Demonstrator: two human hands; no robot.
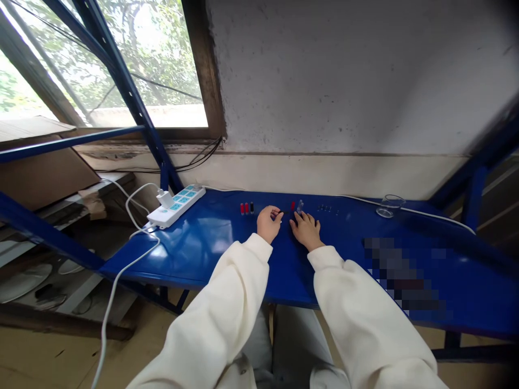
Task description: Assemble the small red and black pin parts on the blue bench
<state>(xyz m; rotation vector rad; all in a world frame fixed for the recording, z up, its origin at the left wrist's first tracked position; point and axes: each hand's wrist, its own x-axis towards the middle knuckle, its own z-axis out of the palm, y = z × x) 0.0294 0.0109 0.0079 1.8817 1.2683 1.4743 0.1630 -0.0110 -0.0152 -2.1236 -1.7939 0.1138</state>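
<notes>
My left hand (270, 222) is over the blue table with thumb and index finger pinched together. Whatever lies between those fingertips is too small to make out. To its right, my right hand (307, 228) rests on the tabletop, fingers spread and pointing away from me. Just beyond its fingertips stand a small red cylinder (292, 206) and a small clear one (300, 205); whether the fingers touch them I cannot tell. Left of my left hand, two red cylinders (244, 208) and a black cylinder (252, 208) stand in a row.
Several tiny clear pieces (325, 208) lie right of my hands. Farther right is a clear glass cup (390, 207), with a blurred-out patch (401, 273) nearer me. A white power strip (177, 206) with a plugged-in adapter sits at the table's left end. A white cable (106, 319) hangs off that side.
</notes>
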